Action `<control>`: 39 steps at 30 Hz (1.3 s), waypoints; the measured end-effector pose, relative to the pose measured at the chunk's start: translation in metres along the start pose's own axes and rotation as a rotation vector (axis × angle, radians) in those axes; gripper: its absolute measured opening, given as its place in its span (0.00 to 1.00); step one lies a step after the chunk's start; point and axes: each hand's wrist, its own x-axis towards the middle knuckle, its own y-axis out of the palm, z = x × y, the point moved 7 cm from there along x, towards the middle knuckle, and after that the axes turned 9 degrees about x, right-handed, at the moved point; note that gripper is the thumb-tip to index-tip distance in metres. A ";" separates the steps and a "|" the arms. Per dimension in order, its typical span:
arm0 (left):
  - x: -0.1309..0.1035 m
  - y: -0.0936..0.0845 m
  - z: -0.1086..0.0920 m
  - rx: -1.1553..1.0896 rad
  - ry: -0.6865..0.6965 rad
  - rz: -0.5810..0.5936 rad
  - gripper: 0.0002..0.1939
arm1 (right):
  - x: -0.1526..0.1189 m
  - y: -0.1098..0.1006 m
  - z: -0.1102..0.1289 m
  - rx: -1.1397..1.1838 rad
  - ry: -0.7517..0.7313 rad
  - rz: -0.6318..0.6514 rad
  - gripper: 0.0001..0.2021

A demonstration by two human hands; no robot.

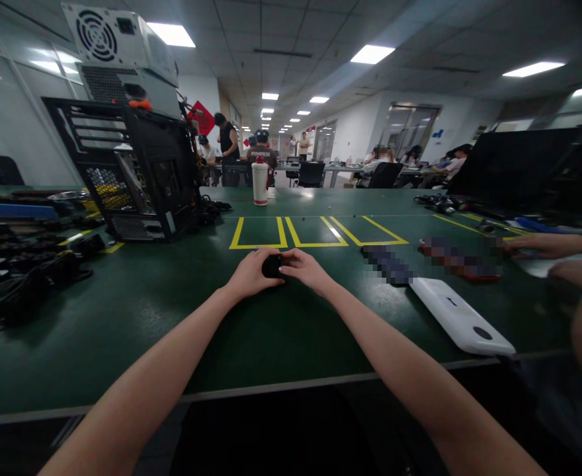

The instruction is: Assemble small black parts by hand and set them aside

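Observation:
A small round black object [272, 266] is held between my two hands, low over the green table [271, 330]. My left hand [252, 272] curls round its left side, with the thumb below and the fingers above. From the right, the fingertips of my right hand [305, 270] are closed against the object. What the object is cannot be made out. Just beyond my hands, yellow tape outlines [258, 246] mark the tabletop.
An open black computer case [137, 172] with power supplies [127, 59] on top stands at left, near black cables [33, 284]. A white cup [260, 182] is ahead. At right lie a white device [459, 314], blurred phones and another person's hands [549, 246].

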 end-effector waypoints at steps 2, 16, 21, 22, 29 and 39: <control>0.000 0.000 0.001 0.002 -0.005 -0.001 0.30 | -0.001 0.001 0.003 -0.026 -0.034 -0.005 0.16; 0.000 0.001 0.001 0.017 -0.009 0.004 0.30 | 0.001 0.001 0.000 -0.036 -0.008 0.004 0.16; 0.001 0.002 0.003 0.024 -0.016 -0.002 0.30 | -0.002 0.000 0.003 -0.067 -0.038 -0.019 0.15; 0.001 0.003 0.004 0.023 -0.017 -0.003 0.30 | -0.002 0.000 0.003 -0.066 -0.034 -0.028 0.13; 0.001 0.002 0.001 -0.003 -0.013 0.000 0.30 | 0.001 0.001 0.001 -0.052 0.005 -0.013 0.16; 0.001 0.001 0.001 0.002 -0.028 0.003 0.30 | 0.000 -0.001 0.000 -0.058 -0.078 -0.013 0.11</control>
